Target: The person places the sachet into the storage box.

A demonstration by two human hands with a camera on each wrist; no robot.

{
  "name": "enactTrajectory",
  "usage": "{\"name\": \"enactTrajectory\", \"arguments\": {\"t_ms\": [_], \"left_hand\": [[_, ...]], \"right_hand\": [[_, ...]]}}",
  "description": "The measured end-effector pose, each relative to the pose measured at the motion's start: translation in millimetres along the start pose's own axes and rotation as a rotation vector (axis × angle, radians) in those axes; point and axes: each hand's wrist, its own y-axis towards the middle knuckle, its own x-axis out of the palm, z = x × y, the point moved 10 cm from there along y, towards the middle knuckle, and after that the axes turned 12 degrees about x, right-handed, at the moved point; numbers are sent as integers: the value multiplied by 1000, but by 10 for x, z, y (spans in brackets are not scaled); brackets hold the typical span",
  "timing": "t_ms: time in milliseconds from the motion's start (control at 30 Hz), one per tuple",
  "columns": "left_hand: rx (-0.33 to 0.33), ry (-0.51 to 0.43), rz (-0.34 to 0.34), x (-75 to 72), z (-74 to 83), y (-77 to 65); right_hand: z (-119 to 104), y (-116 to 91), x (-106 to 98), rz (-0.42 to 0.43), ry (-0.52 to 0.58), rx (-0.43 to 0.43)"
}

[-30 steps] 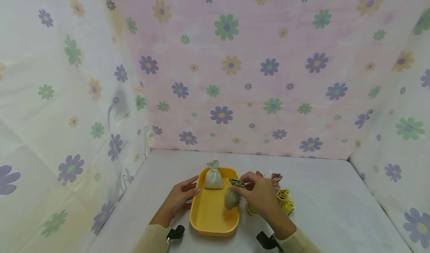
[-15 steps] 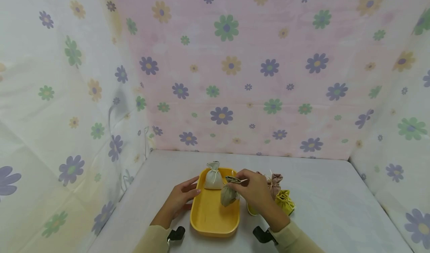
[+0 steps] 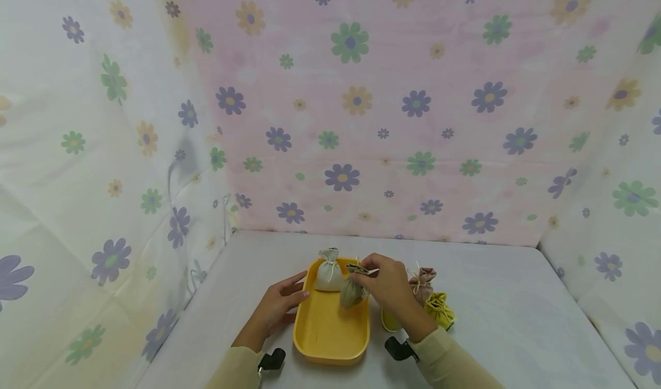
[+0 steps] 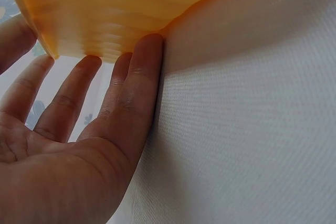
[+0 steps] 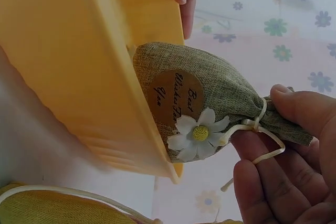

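My right hand [image 3: 387,280] pinches the gathered neck of a grey-green drawstring pouch [image 3: 352,292] at the right side of a yellow tray [image 3: 331,351]. In the right wrist view the pouch [image 5: 173,61] bears a white flower and a round brown label, and its lower end overlaps the tray's rim. A pale drawstring pouch [image 3: 329,275] stands inside the tray at its far end. My left hand [image 3: 279,306] rests against the tray's left side, one digit at the rim. The left wrist view shows nearly straight fingers [image 4: 65,103] touching the outer wall.
Right of the tray, partly behind my right hand, lie a brownish-pink pouch [image 3: 422,283], a yellow pouch [image 3: 440,311] and another yellow-green item [image 3: 389,320]. Flowered cloth [image 3: 361,148] surrounds the white table [image 3: 506,308] at the back and sides.
My right hand has carried the grey-green pouch slightly left and away from me, over the tray's right part. The left hand and the tray have hardly moved.
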Motion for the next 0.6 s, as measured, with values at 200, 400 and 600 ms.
{"name": "enactTrajectory", "arguments": {"t_ms": [200, 400, 600], "left_hand": [[3, -8, -2, -1, -9, 8], [-4, 1, -2, 1, -6, -5], [0, 2, -1, 5, 8, -11]], "right_hand": [[11, 79, 28, 11, -39, 9], [17, 149, 41, 29, -78, 34], [7, 230, 76, 40, -132, 29]]}}
